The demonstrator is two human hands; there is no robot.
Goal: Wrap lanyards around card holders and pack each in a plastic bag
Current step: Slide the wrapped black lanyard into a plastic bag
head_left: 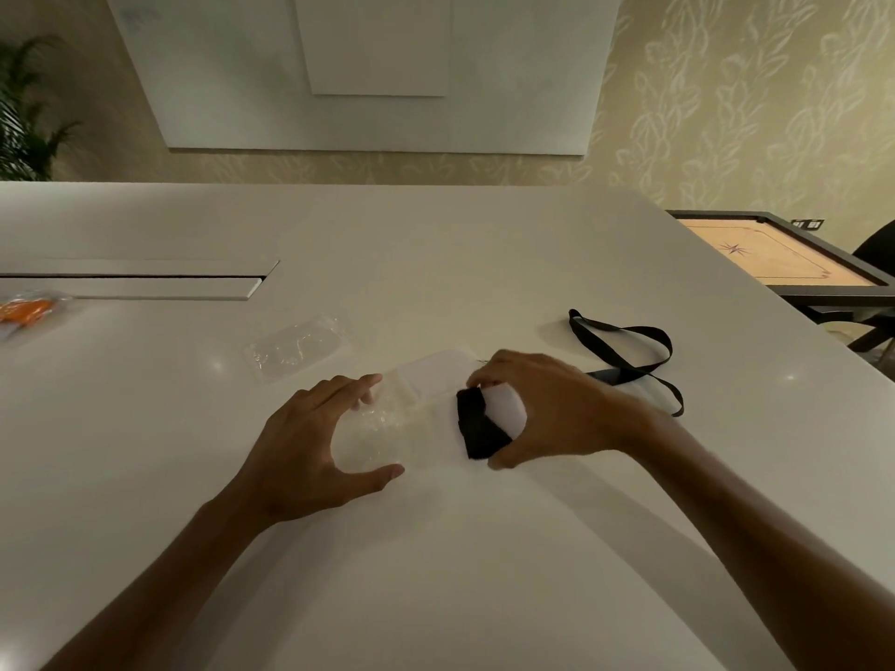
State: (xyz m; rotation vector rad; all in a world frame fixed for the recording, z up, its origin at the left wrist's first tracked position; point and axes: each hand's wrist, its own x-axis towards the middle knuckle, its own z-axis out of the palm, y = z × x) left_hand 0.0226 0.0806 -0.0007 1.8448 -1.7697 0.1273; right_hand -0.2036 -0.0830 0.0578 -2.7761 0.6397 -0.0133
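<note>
My right hand [547,409] grips a white card holder [503,411] with a black lanyard [477,426] wound around it, low over the white table [436,549]. Just left of it lies a clear plastic bag [387,423]; my left hand [315,443] rests on the bag with fingers and thumb spread around it. The holder's left end sits at the bag's right edge. A second card holder [436,372] lies behind, and its loose black lanyard [624,353] trails to the right.
Another clear bag [298,346] lies further back on the left. An orange item in a bag [29,309] sits at the far left edge. A cable slot [135,278] runs across the table's back left. A carrom board [775,256] stands beyond the right edge.
</note>
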